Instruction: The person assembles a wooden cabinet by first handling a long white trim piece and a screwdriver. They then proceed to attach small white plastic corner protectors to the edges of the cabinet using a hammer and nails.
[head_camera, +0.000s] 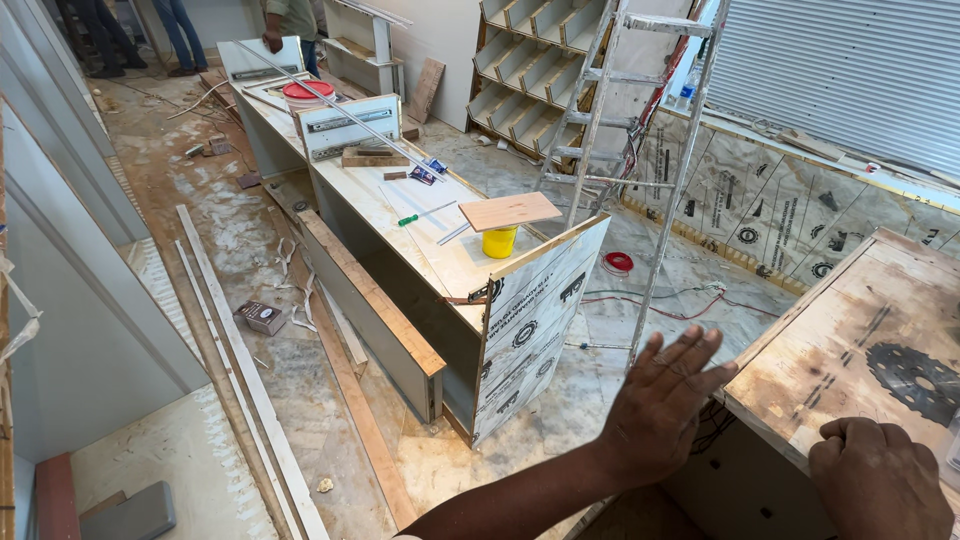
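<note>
Plywood, pale and scuffed, with dark printed marks and a stencilled saw-blade shape, makes the top of the cabinet (860, 340) at the lower right, and both of the person's hands are at it. Its near edge runs on a slant from the lower left up toward the right, and the long axis of the top follows that line. The left hand (665, 400) is open, fingers spread and nearly straight, palm turned toward the panel's left corner; it holds nothing, and I cannot tell whether the fingertips touch the edge or hang just short of it. The right hand (880, 480) lies on the top itself, fingers curled under into a loose fist, knuckles up, with nothing visible in its grip. So the right hand is the nearer, already on the wood, and the panel lies to the right of the left hand's fingers. Across the dusty stone floor (250, 230) stands a long counter carcass (400, 220) in cream laminate, bearing a yellow cup (498, 241), a small wood offcut (510, 211) and a green-handled screwdriver (408, 219). A paint-spattered aluminium ladder (640, 150) stands between the two pieces.
</note>
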